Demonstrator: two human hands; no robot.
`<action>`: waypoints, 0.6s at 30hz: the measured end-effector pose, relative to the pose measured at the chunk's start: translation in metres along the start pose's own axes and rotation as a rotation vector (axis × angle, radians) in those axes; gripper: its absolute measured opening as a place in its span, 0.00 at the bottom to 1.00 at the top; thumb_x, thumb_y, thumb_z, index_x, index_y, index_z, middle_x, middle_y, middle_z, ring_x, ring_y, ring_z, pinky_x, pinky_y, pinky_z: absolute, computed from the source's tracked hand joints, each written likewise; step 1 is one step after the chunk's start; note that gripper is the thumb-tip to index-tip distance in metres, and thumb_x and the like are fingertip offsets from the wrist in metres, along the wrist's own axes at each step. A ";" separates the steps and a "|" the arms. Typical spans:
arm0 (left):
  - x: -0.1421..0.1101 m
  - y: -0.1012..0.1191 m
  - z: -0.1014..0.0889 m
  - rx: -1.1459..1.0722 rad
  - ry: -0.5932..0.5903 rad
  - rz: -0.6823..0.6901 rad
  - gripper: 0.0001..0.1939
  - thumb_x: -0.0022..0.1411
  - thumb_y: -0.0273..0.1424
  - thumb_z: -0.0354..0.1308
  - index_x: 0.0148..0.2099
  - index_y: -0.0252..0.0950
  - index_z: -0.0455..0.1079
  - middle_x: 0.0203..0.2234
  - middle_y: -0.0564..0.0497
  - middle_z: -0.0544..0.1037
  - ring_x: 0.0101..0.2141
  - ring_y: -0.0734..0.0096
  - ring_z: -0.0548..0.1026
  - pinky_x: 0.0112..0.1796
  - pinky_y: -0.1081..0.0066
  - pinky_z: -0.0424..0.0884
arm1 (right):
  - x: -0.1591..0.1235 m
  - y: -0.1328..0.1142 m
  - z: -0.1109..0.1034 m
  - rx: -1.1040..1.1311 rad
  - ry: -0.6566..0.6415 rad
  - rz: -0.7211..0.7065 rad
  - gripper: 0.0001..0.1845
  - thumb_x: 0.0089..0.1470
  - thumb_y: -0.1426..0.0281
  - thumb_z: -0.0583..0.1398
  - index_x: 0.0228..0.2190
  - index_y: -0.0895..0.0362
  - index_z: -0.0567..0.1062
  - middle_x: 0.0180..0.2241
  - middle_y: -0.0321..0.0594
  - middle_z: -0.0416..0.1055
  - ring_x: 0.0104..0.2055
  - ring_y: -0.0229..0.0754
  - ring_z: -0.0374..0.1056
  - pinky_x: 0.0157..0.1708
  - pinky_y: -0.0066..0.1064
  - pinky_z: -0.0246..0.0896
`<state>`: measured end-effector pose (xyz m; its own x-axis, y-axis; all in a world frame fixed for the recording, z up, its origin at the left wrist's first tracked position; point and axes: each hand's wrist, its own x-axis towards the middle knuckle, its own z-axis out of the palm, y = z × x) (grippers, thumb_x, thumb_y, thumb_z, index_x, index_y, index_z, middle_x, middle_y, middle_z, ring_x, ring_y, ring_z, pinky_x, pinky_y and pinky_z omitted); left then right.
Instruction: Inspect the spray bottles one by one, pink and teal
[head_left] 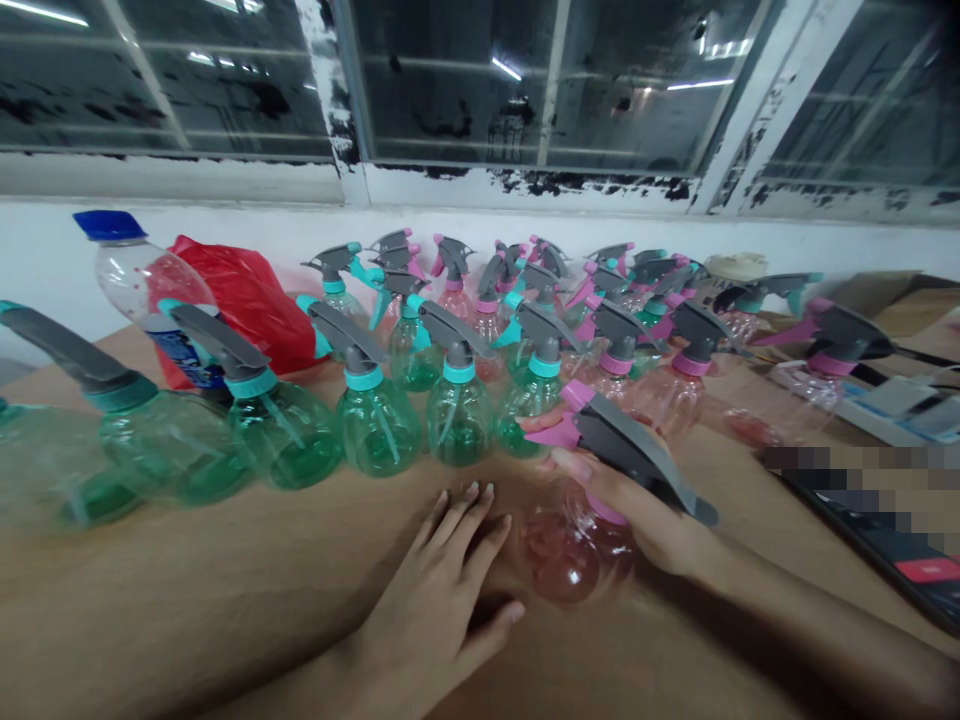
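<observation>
My right hand (637, 500) is wrapped round the neck of a pink spray bottle (570, 555), whose grey and pink trigger head leans toward the upper left. The bottle's clear pink body is tilted just above or on the wooden table (315, 580); I cannot tell which. My left hand (442, 580) lies palm down on the table, left of that bottle, fingers spread and holding nothing. Beyond my hands stands a row of green spray bottles with teal collars, among them one green spray bottle (459, 425) straight ahead.
More pink and green spray bottles crowd behind the front row, including a pink spray bottle (671, 405). A blue-capped plastic bottle (124, 270) and a red bag (247, 300) stand back left. At right lie a phone (847, 525) and a white power strip (892, 405). Windows (562, 85) line the wall.
</observation>
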<state>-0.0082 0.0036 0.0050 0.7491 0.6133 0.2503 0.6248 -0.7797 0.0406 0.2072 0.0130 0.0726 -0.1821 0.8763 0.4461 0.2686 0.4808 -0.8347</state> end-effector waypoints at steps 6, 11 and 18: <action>-0.001 0.000 0.001 -0.008 -0.002 -0.003 0.29 0.65 0.43 0.53 0.62 0.31 0.58 0.62 0.38 0.56 0.61 0.50 0.54 0.56 0.49 0.57 | -0.002 0.003 0.000 0.104 -0.012 0.054 0.17 0.56 0.66 0.60 0.48 0.47 0.72 0.30 0.35 0.71 0.35 0.44 0.69 0.41 0.38 0.64; -0.001 0.001 0.000 -0.009 0.001 -0.001 0.29 0.66 0.44 0.52 0.62 0.31 0.58 0.62 0.38 0.57 0.61 0.51 0.54 0.56 0.50 0.56 | -0.002 0.004 0.000 0.086 -0.005 0.071 0.16 0.55 0.65 0.59 0.47 0.47 0.72 0.30 0.35 0.72 0.30 0.43 0.68 0.36 0.37 0.65; -0.001 0.000 0.001 0.004 0.001 -0.009 0.29 0.64 0.42 0.54 0.62 0.32 0.58 0.62 0.39 0.56 0.61 0.52 0.54 0.57 0.51 0.56 | -0.005 0.011 -0.002 0.121 -0.033 0.111 0.15 0.56 0.67 0.59 0.46 0.49 0.73 0.34 0.37 0.73 0.34 0.44 0.68 0.38 0.37 0.65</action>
<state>-0.0084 0.0034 0.0036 0.7436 0.6199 0.2505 0.6321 -0.7739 0.0391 0.2124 0.0136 0.0620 -0.1889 0.9214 0.3395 0.1731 0.3715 -0.9121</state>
